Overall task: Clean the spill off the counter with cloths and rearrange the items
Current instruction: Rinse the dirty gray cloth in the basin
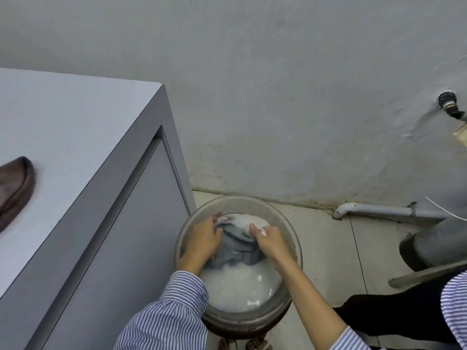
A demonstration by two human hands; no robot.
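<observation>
At six o'clock, nearest me, two striped sleeves [174, 311] reach down toward a round basin [294, 246] standing on the tiled floor [336, 253]. The basin holds milky, soapy water [240, 286], and a grey cloth [238, 245] lies bunched in its far half, partly under the water. The left hand [202, 238] comes in from seven o'clock; its fingers [216, 229] curl down over the cloth's left side and hold it. The right hand [269, 239] comes in from five o'clock; its fingers [254, 229] are closed tight on the cloth's upper right fold, pinching it. Both hands sit close together with the cloth stretched between them.

At nine o'clock the grey cabinet [113, 236] stands just beside the basin, and on its tabletop [75, 117] a brown cloth [15, 190] lies at the left edge, well apart from the hands. At three o'clock a white pipe [384, 210] runs along the foot of the wall [252, 84], and a tap fitting [451, 106] sticks out higher up at two o'clock.
</observation>
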